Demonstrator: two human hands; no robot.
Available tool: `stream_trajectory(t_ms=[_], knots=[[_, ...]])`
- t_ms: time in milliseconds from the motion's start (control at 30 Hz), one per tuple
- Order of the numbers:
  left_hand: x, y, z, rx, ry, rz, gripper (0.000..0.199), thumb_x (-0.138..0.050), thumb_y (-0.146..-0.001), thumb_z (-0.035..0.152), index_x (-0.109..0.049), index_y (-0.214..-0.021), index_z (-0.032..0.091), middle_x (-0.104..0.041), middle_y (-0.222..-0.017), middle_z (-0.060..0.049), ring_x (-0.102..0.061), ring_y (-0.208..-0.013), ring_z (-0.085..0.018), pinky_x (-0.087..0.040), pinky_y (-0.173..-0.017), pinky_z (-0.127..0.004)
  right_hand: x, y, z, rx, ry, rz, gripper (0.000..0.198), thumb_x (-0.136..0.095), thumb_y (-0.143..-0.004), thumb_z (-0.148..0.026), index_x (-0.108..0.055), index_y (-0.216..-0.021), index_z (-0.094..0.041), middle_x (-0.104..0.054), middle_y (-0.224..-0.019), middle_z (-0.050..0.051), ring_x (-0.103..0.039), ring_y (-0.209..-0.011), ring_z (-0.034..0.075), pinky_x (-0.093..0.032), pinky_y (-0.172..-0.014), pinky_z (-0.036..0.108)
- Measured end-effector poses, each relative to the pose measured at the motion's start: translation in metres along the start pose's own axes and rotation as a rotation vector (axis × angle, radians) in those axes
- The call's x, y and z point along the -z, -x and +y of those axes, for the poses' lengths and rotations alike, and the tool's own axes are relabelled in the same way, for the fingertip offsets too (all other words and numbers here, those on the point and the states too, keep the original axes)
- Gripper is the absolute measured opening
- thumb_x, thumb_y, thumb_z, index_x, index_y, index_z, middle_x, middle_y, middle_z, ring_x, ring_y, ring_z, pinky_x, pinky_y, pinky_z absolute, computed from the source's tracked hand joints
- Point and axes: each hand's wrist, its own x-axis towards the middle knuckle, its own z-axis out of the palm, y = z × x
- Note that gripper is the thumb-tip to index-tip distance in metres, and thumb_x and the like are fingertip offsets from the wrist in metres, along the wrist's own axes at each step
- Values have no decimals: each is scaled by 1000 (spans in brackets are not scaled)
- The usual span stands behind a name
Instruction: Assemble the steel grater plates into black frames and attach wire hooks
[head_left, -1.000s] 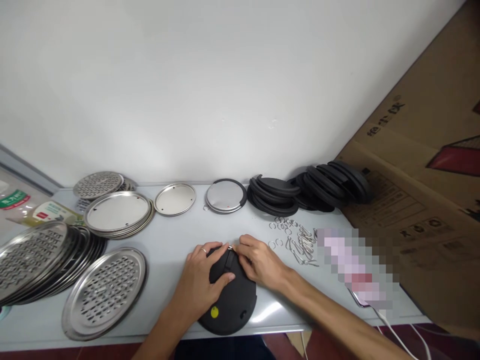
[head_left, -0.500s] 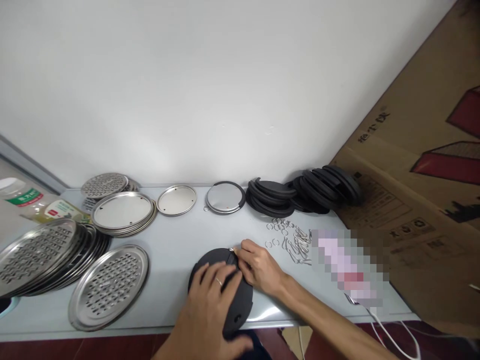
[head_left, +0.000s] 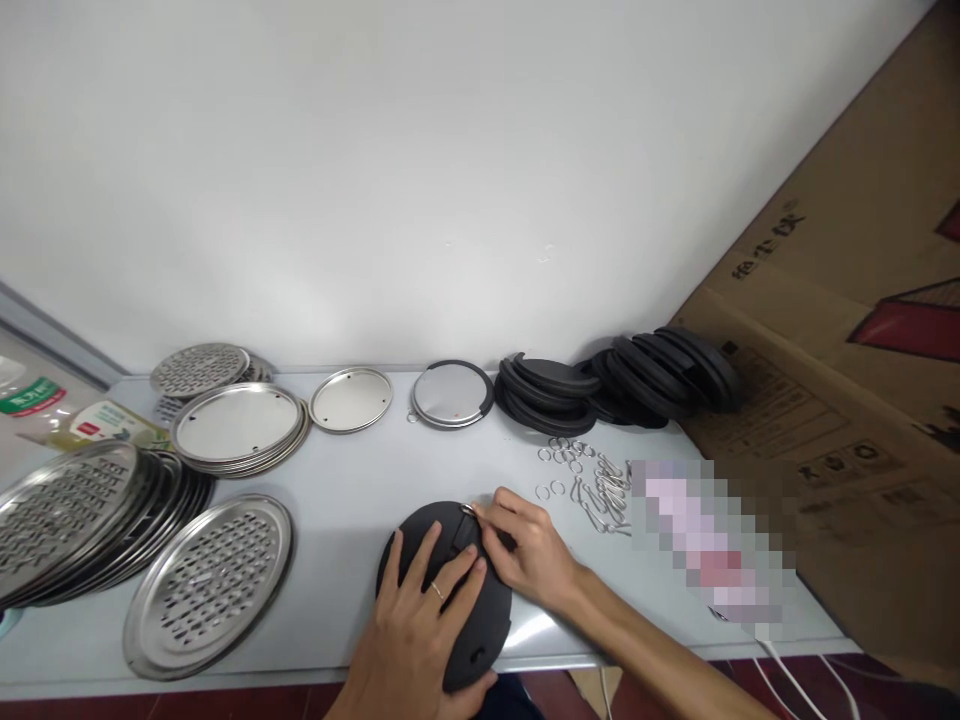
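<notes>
A round black plastic cover point(head_left: 480, 625) with a slot and a small hole stands out over the table's front edge. My left hand point(head_left: 424, 610) spreads its fingers across the top, thumb at the lower edge, holding it. At the far rim, my right hand point(head_left: 529, 550) pinches a small silver metal loop point(head_left: 467, 509); its fingers hide most of that piece. Loose metal rings point(head_left: 559, 455) and wire clips point(head_left: 604, 495) lie to the right. On the left is an oval grater plate point(head_left: 214, 580) with rows of holes.
Grater plates point(head_left: 67, 510) are stacked at left, with shallow steel discs point(head_left: 240, 420) behind. A steel disc with black edging point(head_left: 451, 393) lies at the back. Black covers point(head_left: 547, 390) pile up beside a cardboard box point(head_left: 810, 400). A blurred-out object point(head_left: 705, 540) with white cables lies right.
The view has shifted slightly. My left hand's fingers have spread and settled flatter on the black cover. My right hand stays at the far rim, still pinching the metal loop.
</notes>
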Motion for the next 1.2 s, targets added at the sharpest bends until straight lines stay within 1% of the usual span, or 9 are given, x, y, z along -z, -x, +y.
stream_trajectory(t_ms=[67,133,433,500,600,733,800,1067,1200], knots=[[-1,1,1,0,-1,-1,86,-68,-71,45,-40,-149,22,-47,-152,-3,-28,-141,-43,-2,-116,-65,0,1,0,-8,5,6,21,-45,-91,-9,-64,-89,-19,-46,-74,1,-49,-63,15,-40,-57,26],[-1,1,2,-2,1,0,85,-68,-72,45,-40,-149,22,-47,-152,-2,-27,-142,-42,2,-117,-63,-1,1,0,-15,6,9,21,-46,-91,-10,-64,-91,-19,-46,-74,1,-49,-63,15,-40,-57,26],[-1,1,1,-13,-5,-4,84,-68,-73,44,-40,-149,21,-46,-152,0,-26,-142,-41,6,-117,-61,-3,1,1,-5,23,25,21,-45,-92,-9,-64,-91,-19,-45,-74,0,-48,-62,14,-39,-56,25],[-1,2,1,-8,-2,-9,83,-67,-73,44,-41,-149,22,-45,-153,1,-25,-143,-40,5,-117,-60,-2,0,1,3,47,9,21,-44,-93,-9,-63,-91,-19,-45,-74,0,-48,-63,14,-40,-57,25],[0,0,0,4,-1,-13,81,-66,-76,49,-41,-149,24,-42,-155,1,-26,-143,-40,-2,-117,-59,0,-2,2,19,84,-21,21,-45,-92,-8,-62,-87,-19,-45,-75,0,-49,-63,14,-40,-58,25],[3,-10,-5,23,14,-33,82,-62,-80,57,-37,-151,26,-35,-159,2,-26,-143,-39,-13,-115,-59,3,-12,6,21,105,-27,21,-46,-91,-8,-60,-82,-19,-46,-74,0,-49,-63,14,-41,-58,25],[4,-16,-7,29,28,-45,82,-61,-80,58,-36,-151,26,-35,-159,2,-27,-143,-39,-16,-115,-59,4,-16,8,17,112,-20,20,-46,-91,-8,-60,-82,-19,-46,-74,0,-49,-63,14,-41,-58,25],[5,-22,-9,37,46,-35,80,-66,-78,52,-39,-149,25,-41,-156,0,-31,-141,-40,-22,-114,-60,4,-19,11,8,140,-14,19,-46,-92,-8,-59,-85,-19,-48,-75,0,-51,-63,13,-43,-58,24],[4,-21,-9,37,47,-46,81,-65,-79,53,-37,-150,24,-39,-157,1,-29,-141,-40,-21,-113,-62,5,-20,10,11,173,-37,19,-45,-91,-7,-59,-85,-18,-48,-75,0,-51,-64,14,-43,-60,25]])
